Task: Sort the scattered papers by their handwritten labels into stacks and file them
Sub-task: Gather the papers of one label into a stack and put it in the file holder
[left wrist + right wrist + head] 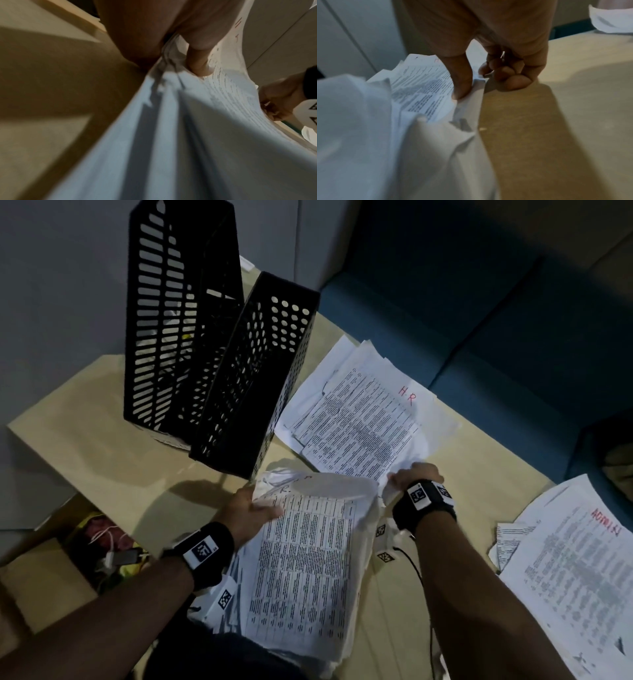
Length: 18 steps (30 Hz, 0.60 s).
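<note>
A bundle of printed papers (pixel 305 570) lies in front of me, its far end lifted off the beige table (pixel 113 460). My left hand (pixel 248 513) grips its left edge, thumb (pixel 197 63) on top of the sheets (pixel 171 135). My right hand (pixel 409 474) pinches the far right corner of the bundle (pixel 423 92) between thumb (pixel 462 81) and curled fingers. A fanned stack marked "H.R" in red (pixel 359 412) lies beyond the right hand. Another stack with a red label (pixel 579 570) sits at the right. Two black perforated file holders (pixel 205 344) stand at the back left.
An open cardboard box (pixel 68 559) with cables and coloured bits sits below the table's left edge. A blue sofa (pixel 496 320) runs behind the table on the right. A black cable (pixel 421 577) trails from my right wrist.
</note>
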Available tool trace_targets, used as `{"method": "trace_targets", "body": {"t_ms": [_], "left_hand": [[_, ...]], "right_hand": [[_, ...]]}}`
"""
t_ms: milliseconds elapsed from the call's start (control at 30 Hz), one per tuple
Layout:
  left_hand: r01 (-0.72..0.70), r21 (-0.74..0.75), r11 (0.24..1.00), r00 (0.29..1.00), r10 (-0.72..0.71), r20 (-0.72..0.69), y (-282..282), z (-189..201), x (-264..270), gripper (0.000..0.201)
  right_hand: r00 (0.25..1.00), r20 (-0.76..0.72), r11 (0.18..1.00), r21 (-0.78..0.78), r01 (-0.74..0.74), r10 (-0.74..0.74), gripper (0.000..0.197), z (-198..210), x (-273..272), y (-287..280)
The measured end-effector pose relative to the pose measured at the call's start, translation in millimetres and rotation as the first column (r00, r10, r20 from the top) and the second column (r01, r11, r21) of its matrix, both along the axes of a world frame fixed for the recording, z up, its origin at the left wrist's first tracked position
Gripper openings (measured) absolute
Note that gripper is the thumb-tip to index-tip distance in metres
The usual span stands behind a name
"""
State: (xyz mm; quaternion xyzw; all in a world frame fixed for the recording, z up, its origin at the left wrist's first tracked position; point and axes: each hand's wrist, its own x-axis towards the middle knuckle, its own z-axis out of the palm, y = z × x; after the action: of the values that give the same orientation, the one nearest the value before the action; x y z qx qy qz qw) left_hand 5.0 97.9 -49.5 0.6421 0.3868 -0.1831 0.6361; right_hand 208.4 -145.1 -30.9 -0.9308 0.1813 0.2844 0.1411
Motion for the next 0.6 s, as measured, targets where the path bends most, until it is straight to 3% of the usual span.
{"method": "trace_targets", "body": {"t_ms": [100, 167, 200, 367, 500, 600], "left_hand": [[0.035, -0.004, 0.999, 0.999, -0.035, 0.001, 2, 0, 2, 0.032], [0.054, -0.009, 0.998, 0.998, -0.054, 0.009, 3, 0, 4, 0.034], [0.055, -0.015, 0.998, 0.998, -0.055, 0.019, 4, -2, 4, 0.034], [0.076, 0.006, 0.997, 0.994, -0.076, 0.083, 3, -4, 9, 0.031], [0.098, 0.019, 0.995, 0.989, -0.100, 0.110, 5, -7, 7, 0.032], [0.114, 0.038, 0.993, 0.986, -0.118, 0.117, 5, -8, 7, 0.032]], "right_hand": [[0.999, 0.027, 0.996, 0.088, 0.033, -0.036, 0.062, -3, -3, 10], [0.967, 0.055, 0.952, 0.197, 0.234, -0.249, 0.064, -4, 3, 19], [0.960, 0.064, 0.939, 0.237, 0.249, -0.271, 0.065, 2, 5, 22], [0.984, -0.008, 0.974, 0.145, 0.177, -0.177, 0.068, -8, 36, 44], [0.991, -0.029, 0.987, 0.086, 0.132, -0.130, 0.092, -9, 33, 65], [0.999, 0.023, 0.995, -0.086, 0.041, -0.039, 0.096, -5, 26, 76]]}}
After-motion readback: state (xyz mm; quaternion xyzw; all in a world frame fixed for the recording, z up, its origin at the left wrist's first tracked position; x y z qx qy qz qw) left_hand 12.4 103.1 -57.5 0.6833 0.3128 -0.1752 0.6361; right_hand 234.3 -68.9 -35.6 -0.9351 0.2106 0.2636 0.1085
